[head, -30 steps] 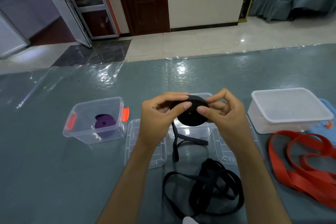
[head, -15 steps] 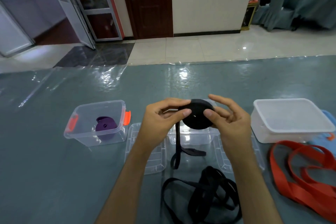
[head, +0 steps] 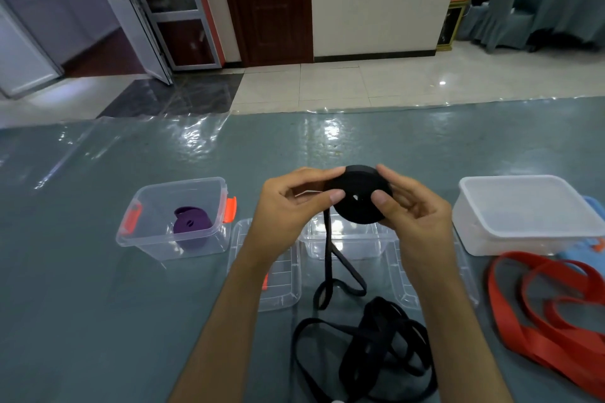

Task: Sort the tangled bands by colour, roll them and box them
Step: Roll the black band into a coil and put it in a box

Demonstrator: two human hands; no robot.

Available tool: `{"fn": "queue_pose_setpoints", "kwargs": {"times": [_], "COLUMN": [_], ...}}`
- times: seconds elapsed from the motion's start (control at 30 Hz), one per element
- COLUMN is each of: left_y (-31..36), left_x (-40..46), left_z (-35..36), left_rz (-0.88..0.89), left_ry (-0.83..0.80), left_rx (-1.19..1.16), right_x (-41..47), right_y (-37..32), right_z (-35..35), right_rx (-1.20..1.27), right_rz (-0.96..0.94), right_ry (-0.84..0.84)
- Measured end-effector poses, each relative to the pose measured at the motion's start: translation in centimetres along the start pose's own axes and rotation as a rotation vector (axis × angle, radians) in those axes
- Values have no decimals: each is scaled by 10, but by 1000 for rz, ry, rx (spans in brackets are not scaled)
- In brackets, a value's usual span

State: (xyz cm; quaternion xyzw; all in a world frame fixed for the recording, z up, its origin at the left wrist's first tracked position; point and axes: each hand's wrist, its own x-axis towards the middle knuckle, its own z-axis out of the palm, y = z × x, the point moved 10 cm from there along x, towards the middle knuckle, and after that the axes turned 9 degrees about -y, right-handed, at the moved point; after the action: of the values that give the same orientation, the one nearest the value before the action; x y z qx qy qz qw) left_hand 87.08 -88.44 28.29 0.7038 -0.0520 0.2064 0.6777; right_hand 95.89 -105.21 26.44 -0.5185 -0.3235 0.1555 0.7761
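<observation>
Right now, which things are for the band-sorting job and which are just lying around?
For the job:
black roll, held by left hand and right hand
loose black band
red band
purple roll in clear box

Just there:
dark door
covered chairs

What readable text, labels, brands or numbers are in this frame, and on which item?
None readable.
Black roll, held by left hand and right hand: plain, no print.
Purple roll in the clear box: no label visible.
Red band: plain.
White lidded box: no marking visible.
Door and walls: no sign.
</observation>
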Motion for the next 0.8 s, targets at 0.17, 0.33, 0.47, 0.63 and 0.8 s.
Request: {"fn": "queue_pose_setpoints", "kwargs": {"times": [0.17,0.33,0.47,0.63,0.8], "left_y": [10,2,2,-1,-5], "left_x": [0,1,0,3,7], "left_z": [-9,-3,-12,-8,-8], "left_rz": [66,46,37,14,-52], "left_ry": [120,87,115,133,-1], "left_rx": [24,44,52,13,-3], "right_x": [4,5,9,13,15], "right_y": [0,-8,4,-5,0], "right_z": [7,6,8,6,4], "right_rx": [9,-10,-32,-48,-30], "right_rz": [39,-55,57,16,32], "right_ry": [-31,49,-42,-61,-51]}}
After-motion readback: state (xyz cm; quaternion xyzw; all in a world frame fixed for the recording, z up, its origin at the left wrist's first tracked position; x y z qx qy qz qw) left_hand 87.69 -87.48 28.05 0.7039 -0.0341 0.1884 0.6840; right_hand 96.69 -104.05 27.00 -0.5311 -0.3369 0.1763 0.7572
